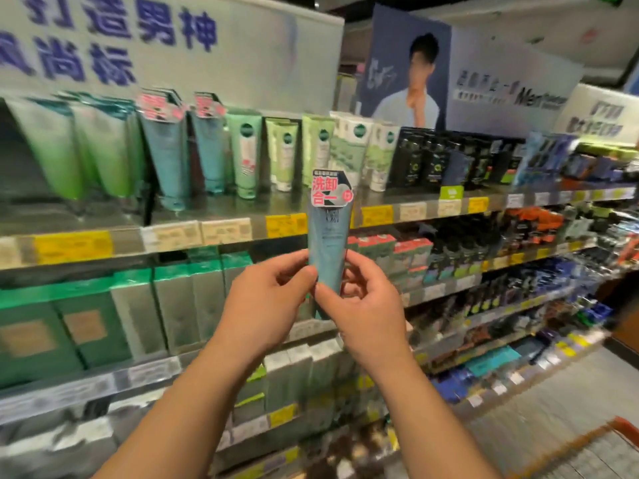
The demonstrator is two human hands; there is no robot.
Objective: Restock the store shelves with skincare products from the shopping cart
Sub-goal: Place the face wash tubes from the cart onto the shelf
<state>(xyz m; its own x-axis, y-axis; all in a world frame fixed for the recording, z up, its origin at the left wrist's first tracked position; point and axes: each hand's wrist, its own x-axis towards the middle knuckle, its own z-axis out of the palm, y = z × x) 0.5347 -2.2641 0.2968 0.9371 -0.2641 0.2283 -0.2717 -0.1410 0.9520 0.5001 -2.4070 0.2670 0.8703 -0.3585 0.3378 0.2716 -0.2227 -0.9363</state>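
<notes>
Tube point(326, 250) — teal, pink-tagged, upright before the top shelf point(242, 216) — pinched low by left hand point(266, 299) and right hand point(363, 302), both grips clamped on it, likely label-checking against matching tubes point(169, 153).

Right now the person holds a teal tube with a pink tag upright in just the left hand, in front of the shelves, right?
Not quite: both hands hold it. The head view shows the left hand and the right hand each pinching the lower part of the teal tube, upright in front of the shelves.
</notes>
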